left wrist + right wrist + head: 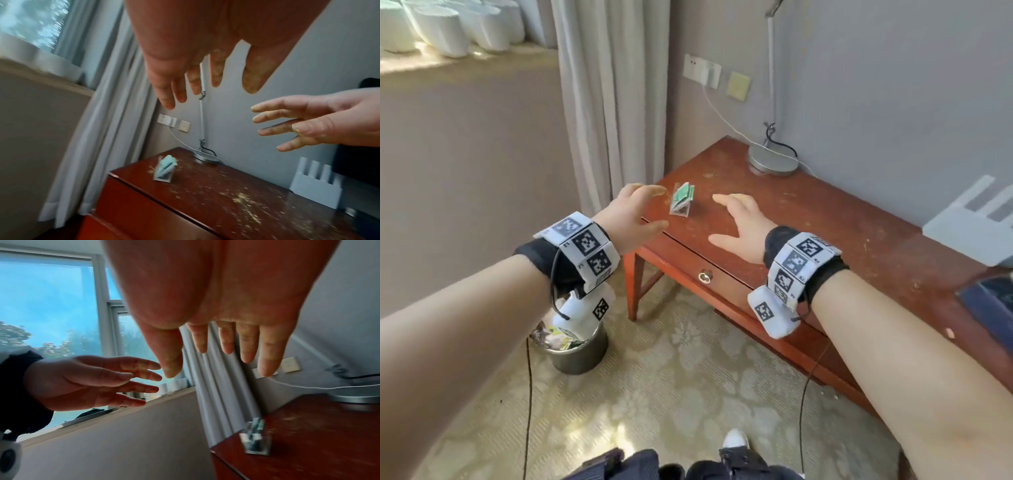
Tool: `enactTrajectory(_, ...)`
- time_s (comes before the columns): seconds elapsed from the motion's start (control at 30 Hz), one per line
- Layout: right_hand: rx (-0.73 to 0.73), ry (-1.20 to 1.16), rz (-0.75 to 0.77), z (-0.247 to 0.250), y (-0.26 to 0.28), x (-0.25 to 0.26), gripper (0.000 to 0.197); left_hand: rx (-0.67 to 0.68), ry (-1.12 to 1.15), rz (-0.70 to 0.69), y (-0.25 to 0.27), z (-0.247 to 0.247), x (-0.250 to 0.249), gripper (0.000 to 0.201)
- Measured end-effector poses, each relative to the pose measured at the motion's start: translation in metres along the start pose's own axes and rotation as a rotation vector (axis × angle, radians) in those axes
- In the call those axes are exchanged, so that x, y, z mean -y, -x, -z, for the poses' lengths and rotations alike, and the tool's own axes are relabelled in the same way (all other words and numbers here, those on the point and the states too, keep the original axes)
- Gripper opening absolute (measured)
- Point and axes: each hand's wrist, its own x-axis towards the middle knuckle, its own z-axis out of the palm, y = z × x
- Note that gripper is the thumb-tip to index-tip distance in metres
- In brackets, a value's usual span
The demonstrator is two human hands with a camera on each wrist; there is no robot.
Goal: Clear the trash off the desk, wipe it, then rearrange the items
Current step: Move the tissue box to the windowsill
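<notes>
A red-brown wooden desk (825, 233) is speckled with pale crumbs. Near its left end stands a clear card holder (681, 202) with green cards in it, also seen in the left wrist view (165, 168) and the right wrist view (255, 440). My left hand (650, 209) hovers just left of the holder with fingers spread and holds nothing. My right hand (722, 219) hovers just right of the holder, also spread and empty. The two palms face each other across it without touching it. Each wrist view shows its own hand (195, 68) (222, 337) held above the desk.
A lamp's round base (772, 161) with its cord sits at the desk's back left. A white router (969, 226) stands by the wall on the right, a dark object (989, 298) near the right edge. On the carpet left of the desk stands a bin (578, 346) holding trash. A curtain (613, 96) hangs behind.
</notes>
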Motion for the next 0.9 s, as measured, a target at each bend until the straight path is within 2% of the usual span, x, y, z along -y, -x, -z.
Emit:
enactTrajectory(0.3, -0.14, -0.038, -0.343, 0.065, 0.134, -0.221, 0.066, 0.183, -0.045, -0.207, -0.042, -0.145, -0.187, 0.059)
enactTrajectory(0.53, -0.166, -0.055, -0.584, 0.103, 0.225, -0.388, 0.067, 0.294, -0.04, -0.316, -0.064, -0.28, -0.332, 0.06)
enactTrajectory(0.67, -0.137, -0.078, -0.673, 0.108, 0.245, -0.447, 0.069, 0.395, -0.051, -0.31, -0.071, -0.326, -0.371, 0.062)
enactTrajectory(0.9, -0.142, -0.078, -0.849, 0.113, 0.237, -0.527, 0.08, 0.427, -0.105, -0.316, -0.106, -0.362, -0.402, 0.063)
